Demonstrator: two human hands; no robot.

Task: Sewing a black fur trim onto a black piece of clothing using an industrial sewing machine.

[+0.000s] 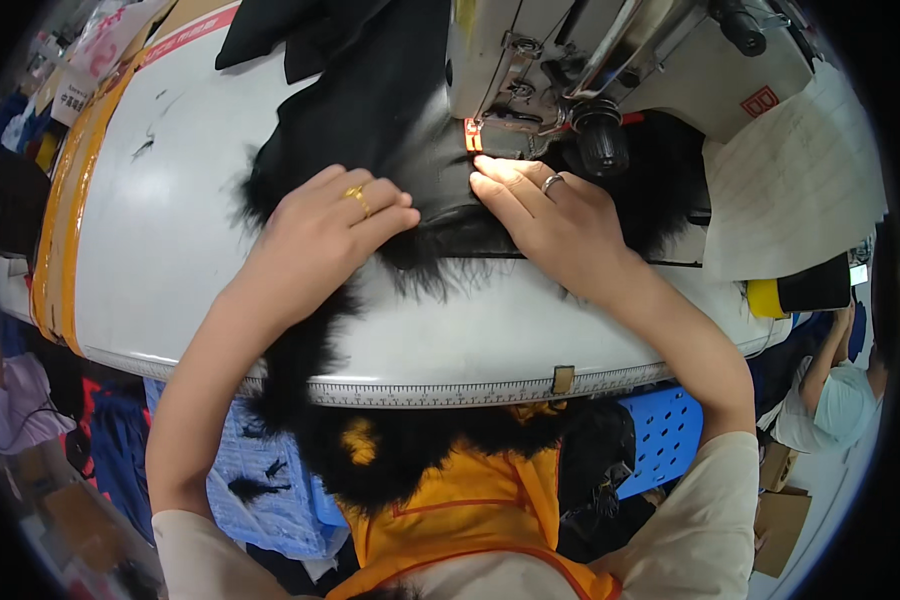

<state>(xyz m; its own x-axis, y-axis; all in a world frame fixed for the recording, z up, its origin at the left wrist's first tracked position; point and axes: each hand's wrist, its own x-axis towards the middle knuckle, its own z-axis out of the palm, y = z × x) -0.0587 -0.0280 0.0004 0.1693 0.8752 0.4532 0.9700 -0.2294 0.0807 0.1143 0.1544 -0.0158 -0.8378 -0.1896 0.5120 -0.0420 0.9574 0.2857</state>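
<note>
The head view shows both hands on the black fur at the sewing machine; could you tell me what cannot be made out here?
- Needle: hidden behind the sewing machine head and the right hand fingertips.
- Fur piece: its lower end drops past the table edge.
- Left hand: its palm and thumb lie out of sight against the fur.
- Machine top: cut off by the upper frame edge.

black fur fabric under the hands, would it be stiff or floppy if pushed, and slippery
Probably floppy: the fur fabric bunches under the left hand and spills over the table edge into the lap. Likely light, since flat fingers alone pin it. The right hand presses a smooth, shiny part near the sewing machine, which may slide easily.
</note>
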